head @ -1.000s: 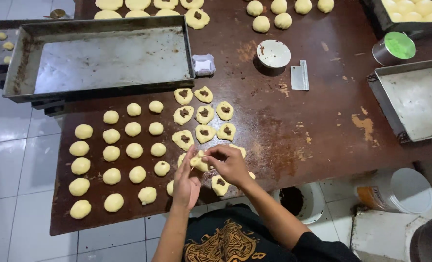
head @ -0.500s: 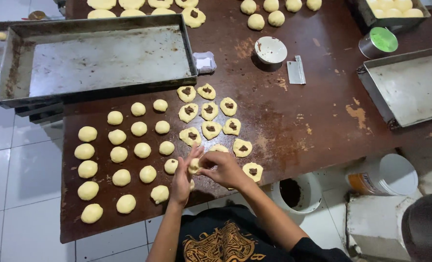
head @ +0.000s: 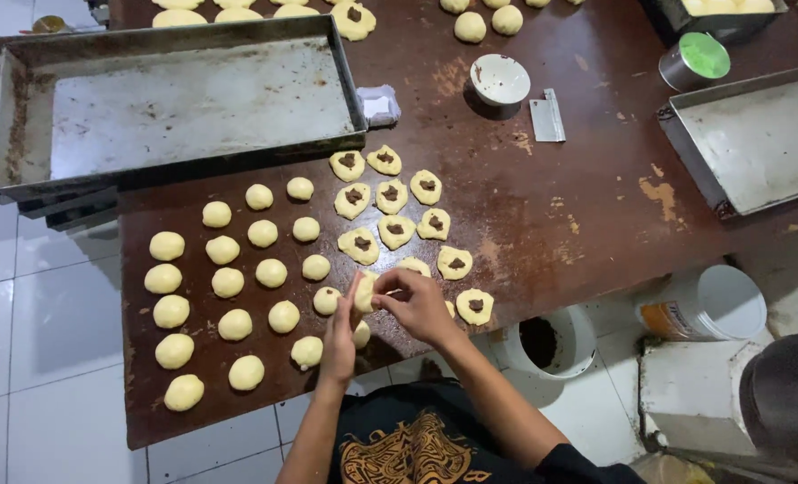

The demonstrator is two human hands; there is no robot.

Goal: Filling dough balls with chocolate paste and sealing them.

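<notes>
Both hands meet at the near edge of the brown wooden counter (head: 542, 206), at about 6 o'clock. The left hand (head: 341, 336) is flat and open, with its fingers straight, pressed against the side of a small pale yellow piece of soft dough (head: 365, 292). The right hand (head: 417, 305) is curled, and its fingertips pinch the same piece from the other side.

The dough looks light and squashy, like play clay. It would bend and dent with a hard squeeze, so I think soft fingertips on its edges work best. It may be a bit sticky too.

To the left, at 9 o'clock, sit rows of round smooth yellow dough balls (head: 224, 282), each a little apart from the next. Just past the hands, at 12 o'clock, lie flat yellow dough pieces with a dark brown dab in the middle (head: 394, 229). One more lies at 3 o'clock, just beside the right hand.

Far up at 11 o'clock is a big grey metal baking tray (head: 22, 134). A small white bowl (head: 499, 81) sits at 1 o'clock, with a small metal scraper (head: 546, 119) near it.
</notes>
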